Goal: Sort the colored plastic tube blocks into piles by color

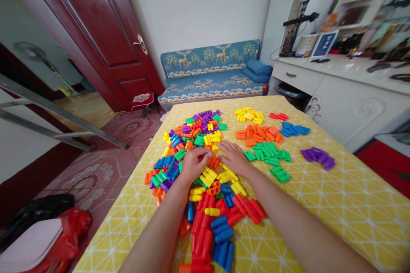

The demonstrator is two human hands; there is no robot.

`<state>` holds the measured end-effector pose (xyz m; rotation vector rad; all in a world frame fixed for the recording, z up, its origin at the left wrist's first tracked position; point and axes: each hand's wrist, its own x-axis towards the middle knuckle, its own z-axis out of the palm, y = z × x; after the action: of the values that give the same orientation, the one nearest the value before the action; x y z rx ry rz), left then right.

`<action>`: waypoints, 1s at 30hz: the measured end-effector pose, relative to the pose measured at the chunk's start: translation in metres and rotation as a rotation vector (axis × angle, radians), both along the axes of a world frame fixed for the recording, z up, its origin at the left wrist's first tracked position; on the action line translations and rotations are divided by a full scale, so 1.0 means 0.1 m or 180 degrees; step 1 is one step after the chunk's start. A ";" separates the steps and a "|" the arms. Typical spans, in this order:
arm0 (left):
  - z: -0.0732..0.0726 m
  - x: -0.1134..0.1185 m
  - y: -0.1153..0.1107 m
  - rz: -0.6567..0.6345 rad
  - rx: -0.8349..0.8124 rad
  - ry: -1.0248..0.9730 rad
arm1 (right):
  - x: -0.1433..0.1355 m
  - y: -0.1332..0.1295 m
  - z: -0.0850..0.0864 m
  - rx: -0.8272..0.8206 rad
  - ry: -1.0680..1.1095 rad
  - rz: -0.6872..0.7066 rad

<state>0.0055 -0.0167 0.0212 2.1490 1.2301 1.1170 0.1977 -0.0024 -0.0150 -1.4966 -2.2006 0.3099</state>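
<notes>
A mixed heap of colourful bullet-shaped plastic building pieces (173,162) covers the left and middle of the table. Over its middle is my left hand (194,163), its fingers curled and thumb drawn in close to the forefinger; whatever lies in that pinch is hidden. My right hand (234,158) reaches in from the other side, fingers apart, beside yellow pieces (212,138) and orange pieces (214,162). Right of it lie single-colour groups: green pieces (269,152), orange pieces (261,133), yellow pieces (249,114), red pieces (279,116), blue pieces (294,129) and purple pieces (318,156).
The table has a yellow patterned cloth (320,213). Red pieces (202,239) and blue pieces (223,252) lie between my forearms. Beyond the table stands a blue sofa (205,81), with a white cabinet (349,94) at the right and a metal ladder (64,115) at the left.
</notes>
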 end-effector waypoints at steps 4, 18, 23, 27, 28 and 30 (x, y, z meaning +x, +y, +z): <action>0.03 0.00 -0.01 0.0030 0.0042 -0.0050 | 0.02 0.03 -0.05 0.0368 0.0862 0.0015; -0.02 -0.02 0.01 -0.0032 -0.0006 -0.0074 | -0.13 0.24 0.08 -0.0021 -0.0009 -0.0251; -0.02 -0.01 0.01 -0.0055 -0.0063 -0.0134 | -0.10 0.22 0.00 0.0287 0.0389 0.0028; -0.01 -0.01 0.01 -0.0050 -0.0058 -0.0099 | -0.10 0.13 -0.05 0.0390 0.0805 0.0122; -0.02 -0.01 0.01 -0.0051 -0.0051 -0.0088 | -0.12 0.10 -0.05 0.0397 0.0789 0.0073; -0.02 -0.01 0.01 -0.0054 -0.0047 -0.0094 | -0.15 0.04 -0.05 0.0407 0.0633 -0.0029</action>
<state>0.0042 -0.0155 0.0189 2.1206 1.2014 1.1254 0.1826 0.0012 -0.0198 -1.3461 -2.0175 0.2957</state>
